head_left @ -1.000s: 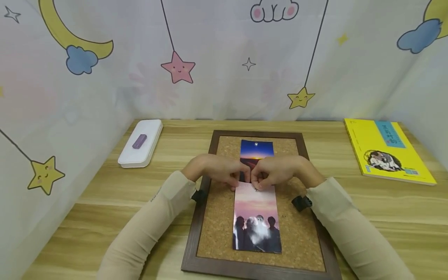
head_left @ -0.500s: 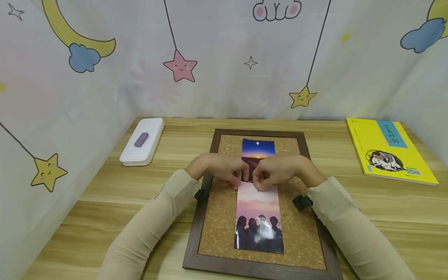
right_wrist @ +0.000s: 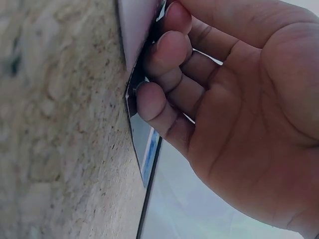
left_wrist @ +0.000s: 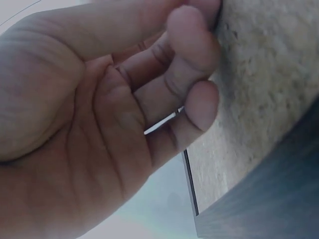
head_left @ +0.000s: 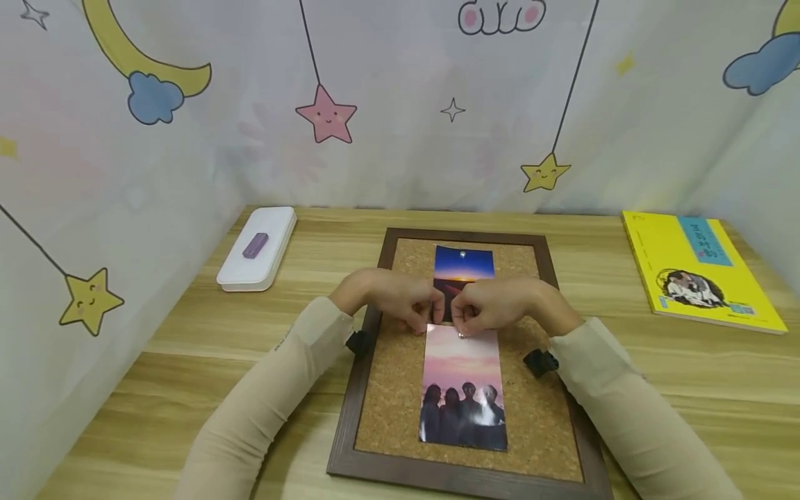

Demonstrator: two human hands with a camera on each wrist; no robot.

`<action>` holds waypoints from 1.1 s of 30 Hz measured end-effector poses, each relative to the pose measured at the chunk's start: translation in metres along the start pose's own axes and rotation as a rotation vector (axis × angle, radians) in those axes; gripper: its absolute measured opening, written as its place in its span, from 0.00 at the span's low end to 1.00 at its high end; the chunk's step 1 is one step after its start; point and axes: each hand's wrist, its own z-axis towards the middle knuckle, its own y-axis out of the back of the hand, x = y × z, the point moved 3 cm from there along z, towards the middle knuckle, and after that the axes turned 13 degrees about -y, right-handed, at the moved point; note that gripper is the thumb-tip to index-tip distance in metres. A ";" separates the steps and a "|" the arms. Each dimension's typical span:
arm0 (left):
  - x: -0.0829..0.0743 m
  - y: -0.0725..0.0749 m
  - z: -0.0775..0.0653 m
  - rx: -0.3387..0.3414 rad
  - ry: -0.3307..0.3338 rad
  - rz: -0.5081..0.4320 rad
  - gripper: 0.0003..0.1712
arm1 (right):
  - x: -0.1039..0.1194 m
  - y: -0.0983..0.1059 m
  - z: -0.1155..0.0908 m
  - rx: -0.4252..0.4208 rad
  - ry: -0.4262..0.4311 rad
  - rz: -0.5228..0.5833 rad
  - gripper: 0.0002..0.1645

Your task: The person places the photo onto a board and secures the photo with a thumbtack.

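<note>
A framed corkboard [head_left: 387,417] lies on the table before me. On it rests a glossy photo [head_left: 459,368] of a pink sky with dark figures. My left hand [head_left: 403,297] has its curled thumb and finger at that photo's upper left corner. My right hand [head_left: 494,304] pinches a small shiny pushpin [head_left: 461,335] at the middle of the photo's top edge. Just above, a sunset photo [head_left: 464,267] is fixed by another pushpin [head_left: 462,255] and partly covered by both hands. In the left wrist view, fingertips [left_wrist: 202,104] rest close to the cork; their grip is out of sight.
A white case [head_left: 240,267] with a small purple block [head_left: 255,245] on it stands at the back left. At the back right lies a yellow book [head_left: 750,292]. A curtain [head_left: 400,167] with stars and moons encloses the table.
Both hands stay at the pink photo's top edge. The right fingers shift slightly around the pushpin, while the whole head view drifts a little.
</note>
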 end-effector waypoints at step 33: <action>-0.002 0.001 -0.004 0.003 0.024 0.003 0.09 | 0.004 0.002 -0.003 -0.058 -0.018 -0.061 0.10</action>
